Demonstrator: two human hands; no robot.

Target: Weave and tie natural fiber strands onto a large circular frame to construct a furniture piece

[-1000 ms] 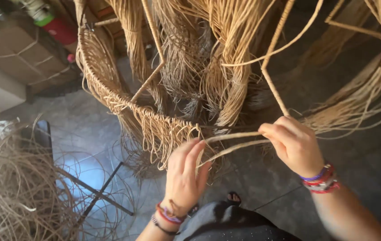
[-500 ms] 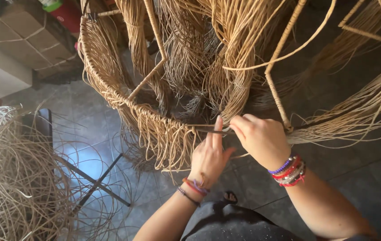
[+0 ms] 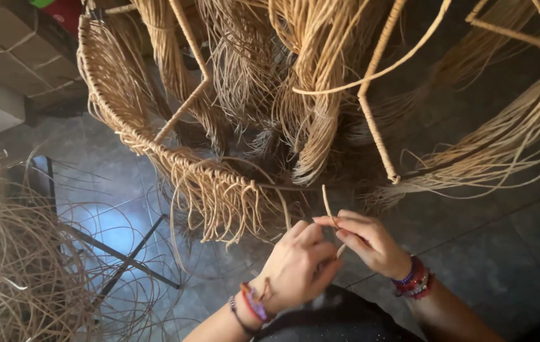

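Note:
A large round frame wrapped in tan rattan [image 3: 156, 149] hangs in front of me, with many loose strands dangling from its rim. My left hand [image 3: 298, 266] and my right hand [image 3: 368, 240] meet just below the rim, near the bottom middle. Both pinch one thin rattan strand [image 3: 328, 209], which sticks up between the fingertips. Coloured bracelets sit on both wrists. The wrapped part of the rim [image 3: 219, 180] ends just above and left of my hands.
A loose heap of pale rattan strands [image 3: 10, 253] lies at the left over a dark metal stand [image 3: 118, 256]. Cardboard boxes [image 3: 10, 57] stand at the top left. Wrapped frame rods [image 3: 374, 126] cross the middle. The floor is dark grey tile [image 3: 504, 253].
Both hands have drawn down and toward me, away from the rim. The long strand that ran sideways between them is now a short end held upright.

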